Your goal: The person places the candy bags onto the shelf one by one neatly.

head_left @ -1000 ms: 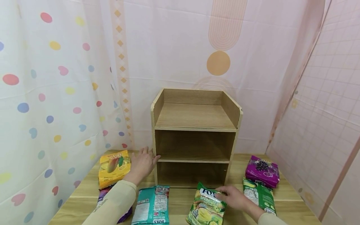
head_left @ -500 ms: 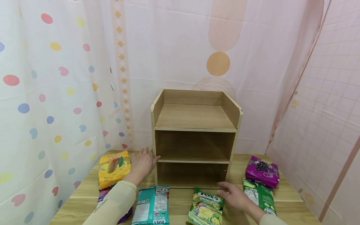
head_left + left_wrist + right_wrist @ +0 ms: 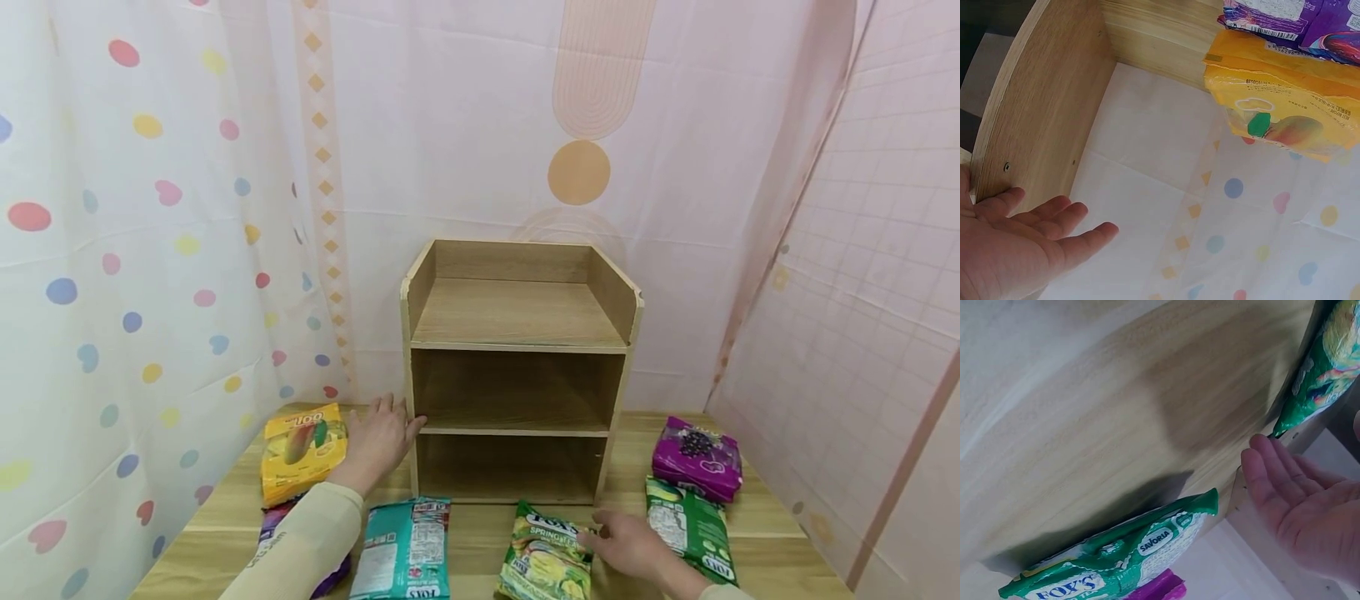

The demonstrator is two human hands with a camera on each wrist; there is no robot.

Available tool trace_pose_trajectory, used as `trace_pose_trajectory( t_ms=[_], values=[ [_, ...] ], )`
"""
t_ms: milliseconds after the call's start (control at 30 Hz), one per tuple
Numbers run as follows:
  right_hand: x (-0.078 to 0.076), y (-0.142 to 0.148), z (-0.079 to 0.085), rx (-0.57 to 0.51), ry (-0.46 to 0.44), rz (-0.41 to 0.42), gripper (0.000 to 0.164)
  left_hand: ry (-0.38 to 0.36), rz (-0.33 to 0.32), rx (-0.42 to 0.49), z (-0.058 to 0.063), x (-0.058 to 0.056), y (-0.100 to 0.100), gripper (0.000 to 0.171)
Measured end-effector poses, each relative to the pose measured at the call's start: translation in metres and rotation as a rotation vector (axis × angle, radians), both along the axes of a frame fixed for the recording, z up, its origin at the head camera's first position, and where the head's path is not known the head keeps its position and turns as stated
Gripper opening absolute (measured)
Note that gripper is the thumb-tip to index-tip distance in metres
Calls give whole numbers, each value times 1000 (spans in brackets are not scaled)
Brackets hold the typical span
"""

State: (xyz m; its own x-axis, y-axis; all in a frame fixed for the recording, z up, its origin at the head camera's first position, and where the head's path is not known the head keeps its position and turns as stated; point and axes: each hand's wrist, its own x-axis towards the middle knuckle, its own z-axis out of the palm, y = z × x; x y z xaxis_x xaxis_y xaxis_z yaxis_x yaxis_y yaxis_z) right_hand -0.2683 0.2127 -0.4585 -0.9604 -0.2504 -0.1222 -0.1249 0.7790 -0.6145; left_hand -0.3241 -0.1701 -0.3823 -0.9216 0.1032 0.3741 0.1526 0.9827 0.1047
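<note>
My left hand (image 3: 379,435) rests at the left side of a wooden shelf unit (image 3: 517,345), its thumb at the front edge. In the left wrist view the fingers (image 3: 1063,219) lie loosely extended along the outer side panel. Low in front of the shelf lies a green and yellow Fox's Spring Tea candy bag (image 3: 546,557), front face up. My right hand (image 3: 628,542) is just to its right, fingertips at the bag's edge. The right wrist view shows those fingers (image 3: 1266,475) nearly straight, close to the bag's corner, gripping nothing.
A teal Fox's bag (image 3: 402,550) lies left of centre. At the left are a yellow mango bag (image 3: 303,450) and a purple bag (image 3: 330,579) partly behind the sleeve. A purple grape bag (image 3: 697,458) and another green Fox's bag (image 3: 690,529) lie at the right.
My right hand has let go of the Spring Tea bag, which now lies lower and flatter on the table. The hand then moved slightly down and right. The left hand has stayed at the shelf.
</note>
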Motion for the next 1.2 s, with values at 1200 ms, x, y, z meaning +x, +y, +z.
trace_pose_trajectory(
  t_ms=[1200],
  values=[
    [11,-22,-22,225,103,-9,46,59,-5,-22,-2,-1,-1,53]
  ],
)
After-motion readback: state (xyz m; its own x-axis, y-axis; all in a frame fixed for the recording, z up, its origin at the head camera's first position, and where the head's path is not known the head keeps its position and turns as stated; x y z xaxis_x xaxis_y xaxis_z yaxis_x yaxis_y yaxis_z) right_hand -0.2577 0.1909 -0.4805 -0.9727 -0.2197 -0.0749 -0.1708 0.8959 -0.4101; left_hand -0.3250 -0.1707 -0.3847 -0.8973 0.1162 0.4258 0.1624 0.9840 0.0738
